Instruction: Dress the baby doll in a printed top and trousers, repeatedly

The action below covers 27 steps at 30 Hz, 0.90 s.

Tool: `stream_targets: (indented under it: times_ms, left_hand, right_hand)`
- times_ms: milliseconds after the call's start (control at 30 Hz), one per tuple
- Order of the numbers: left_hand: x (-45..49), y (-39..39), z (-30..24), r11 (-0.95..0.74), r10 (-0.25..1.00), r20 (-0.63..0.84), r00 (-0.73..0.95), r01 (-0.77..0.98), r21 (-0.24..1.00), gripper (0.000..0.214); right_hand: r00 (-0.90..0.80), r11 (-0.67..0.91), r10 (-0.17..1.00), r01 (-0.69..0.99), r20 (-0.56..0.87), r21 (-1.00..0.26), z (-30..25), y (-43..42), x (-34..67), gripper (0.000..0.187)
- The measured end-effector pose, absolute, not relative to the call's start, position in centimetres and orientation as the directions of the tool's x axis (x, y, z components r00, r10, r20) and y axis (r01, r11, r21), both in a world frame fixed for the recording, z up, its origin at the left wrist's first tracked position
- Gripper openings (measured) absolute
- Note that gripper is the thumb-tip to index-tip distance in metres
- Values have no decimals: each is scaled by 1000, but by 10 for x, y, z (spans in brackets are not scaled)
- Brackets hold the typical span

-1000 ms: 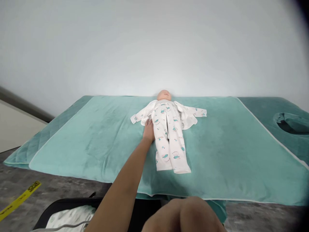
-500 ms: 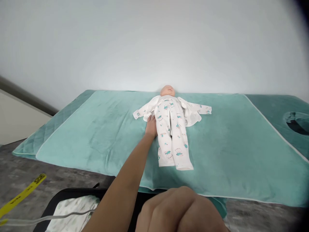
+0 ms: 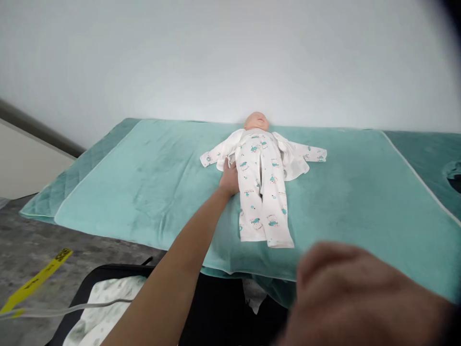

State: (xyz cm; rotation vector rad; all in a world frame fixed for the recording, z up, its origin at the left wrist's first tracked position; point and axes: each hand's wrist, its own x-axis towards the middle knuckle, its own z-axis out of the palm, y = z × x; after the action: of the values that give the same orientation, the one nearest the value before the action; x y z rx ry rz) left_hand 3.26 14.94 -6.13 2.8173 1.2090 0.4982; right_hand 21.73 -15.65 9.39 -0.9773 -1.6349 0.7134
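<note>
A baby doll (image 3: 257, 120) lies on its back on the teal bed cover (image 3: 173, 182), its head near the wall. White printed pants (image 3: 264, 192) stretch from its chest downward, the legs pointing at me. A white long-sleeved top (image 3: 297, 161) spreads out on both sides of the doll. My left hand (image 3: 229, 178) rests against the left edge of the pants with fingers extended, part of it hidden by the cloth. Close to the camera, my right hand (image 3: 349, 293) is blurred and curled closed; its inner side is hidden.
Below the bed's front edge stands an open black case (image 3: 95, 281) with a folded white printed cloth (image 3: 111, 302). A grey cable (image 3: 72, 310) and a yellow tag (image 3: 39, 281) cross the lower left. A pale wall (image 3: 230, 57) borders the back of the bed.
My right hand has moved right, away from the bottom middle. The view has shifted slightly downward and left. My left hand stays beside the pants.
</note>
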Motion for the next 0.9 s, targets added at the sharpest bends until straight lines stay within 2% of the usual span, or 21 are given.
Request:
stream_targets:
  times_ms: [67,133,200,233,333,400,567,700,900]
  left_hand:
    - [35,148,-56,-732,675,280,683,668,136,57]
    - [37,148,-51,-740,664,288,690,662,121,56]
    - [38,150,-50,-727,678,291,674,674,133,53]
    - [39,152,-50,-718,689,291,663,679,152,51]
    - [41,158,-53,-686,725,286,626,694,219,45]
    - [42,158,-52,-660,749,276,602,710,244,42]
    - [39,142,-33,-617,784,265,561,751,237,36]
    - [27,121,-26,-649,741,316,592,753,112,28]
    - [-5,91,-26,-728,631,279,724,677,-108,17]
  right_hand:
    - [16,419,880,446,475,-791,79,-100,229,27]
    - [122,349,835,636,536,-688,48,-36,244,37]
    - [161,246,823,763,545,-597,9,15,262,41]
    - [127,227,841,799,526,-556,-9,32,270,40]
    - [-93,293,903,848,420,-442,-48,56,284,36]
    - [-161,311,911,874,380,-374,-56,58,283,33]
    - [-67,204,910,932,409,-300,-52,51,273,25]
    - [-103,240,889,935,447,-262,-54,45,278,17]
    - [-177,305,874,925,453,-227,-60,33,283,16]
